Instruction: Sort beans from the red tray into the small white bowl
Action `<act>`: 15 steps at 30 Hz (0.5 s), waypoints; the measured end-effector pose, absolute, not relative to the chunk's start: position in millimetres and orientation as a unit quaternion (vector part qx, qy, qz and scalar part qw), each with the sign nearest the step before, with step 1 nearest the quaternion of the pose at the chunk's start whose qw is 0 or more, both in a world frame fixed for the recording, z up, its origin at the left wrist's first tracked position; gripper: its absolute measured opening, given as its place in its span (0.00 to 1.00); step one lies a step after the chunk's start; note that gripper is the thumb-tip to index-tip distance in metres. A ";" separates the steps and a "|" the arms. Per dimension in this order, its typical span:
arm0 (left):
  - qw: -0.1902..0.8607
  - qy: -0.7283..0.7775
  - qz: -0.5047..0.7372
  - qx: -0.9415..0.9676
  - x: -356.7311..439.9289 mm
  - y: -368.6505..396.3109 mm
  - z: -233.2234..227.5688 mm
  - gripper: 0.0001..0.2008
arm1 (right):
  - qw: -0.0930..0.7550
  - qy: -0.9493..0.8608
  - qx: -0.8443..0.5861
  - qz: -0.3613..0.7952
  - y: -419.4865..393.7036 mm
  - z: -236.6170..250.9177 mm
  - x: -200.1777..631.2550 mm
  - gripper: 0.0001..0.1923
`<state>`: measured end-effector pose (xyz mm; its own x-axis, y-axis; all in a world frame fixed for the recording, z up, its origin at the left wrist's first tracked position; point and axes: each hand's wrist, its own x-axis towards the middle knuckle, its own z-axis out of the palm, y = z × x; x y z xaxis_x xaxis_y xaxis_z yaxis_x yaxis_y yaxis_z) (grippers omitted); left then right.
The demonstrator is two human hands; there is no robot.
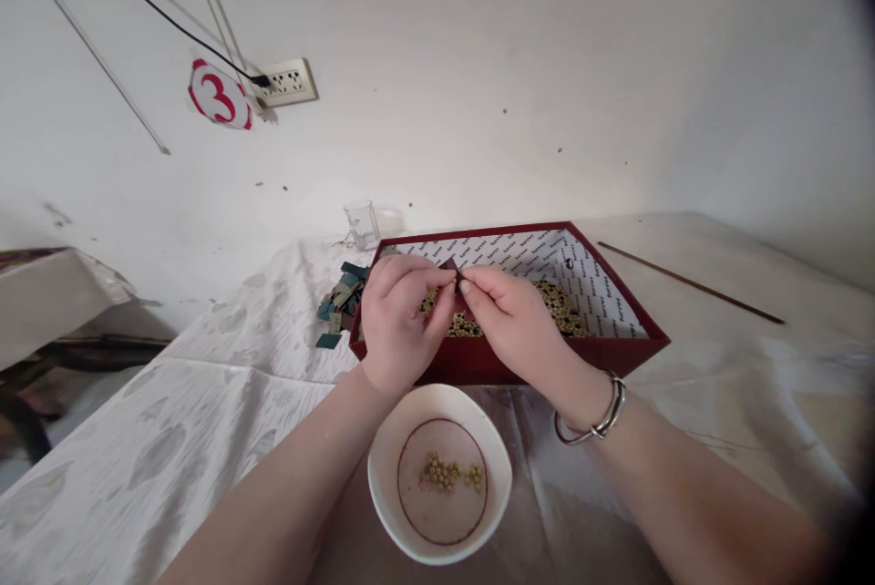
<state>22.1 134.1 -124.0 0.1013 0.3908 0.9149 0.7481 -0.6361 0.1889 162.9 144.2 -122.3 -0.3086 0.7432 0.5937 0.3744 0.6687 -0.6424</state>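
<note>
- head view: left hand (396,321) and right hand (509,316) pinch one small dark red square (452,268) between narrow fingertips, above the red box (615,350) of pale beads (561,304).
- risk: a loosened pinch likely drops the square among the beads; a low wrist may tip the white bowl (389,476).
- surface: white patterned tablecloth (225,384); glass cup (362,224), teal squares (340,298), thin stick (690,282).
- room: white wall, socket (291,81), number sign (220,96).

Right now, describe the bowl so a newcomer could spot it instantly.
Start at the red tray of small yellowish beads in the middle of the cloth-covered table. Directly in front of it, nearest the camera and below both hands, sits the white bowl. It is the only round dish there, with a thin dark ring inside and a few beads at its centre.
</note>
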 end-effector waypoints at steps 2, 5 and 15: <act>0.171 -0.395 -0.543 -0.721 22.7 134.0 -124.1 0.05 | 0.469 -0.785 -0.353 0.198 144.3 -121.7 163.1 0.12; 0.171 -0.411 -0.550 -0.707 22.9 135.2 -124.5 0.04 | 0.470 -0.787 -0.347 0.201 144.8 -121.6 163.6 0.11; 0.165 -0.407 -0.544 -0.716 22.7 134.5 -124.4 0.04 | 0.472 -0.783 -0.353 0.198 145.3 -123.7 164.1 0.11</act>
<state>22.7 134.5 -124.4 0.0784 0.4031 0.9118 0.7608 -0.6152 0.2066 164.1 145.3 -123.7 -0.3047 0.7403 0.5993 0.3670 0.6719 -0.6433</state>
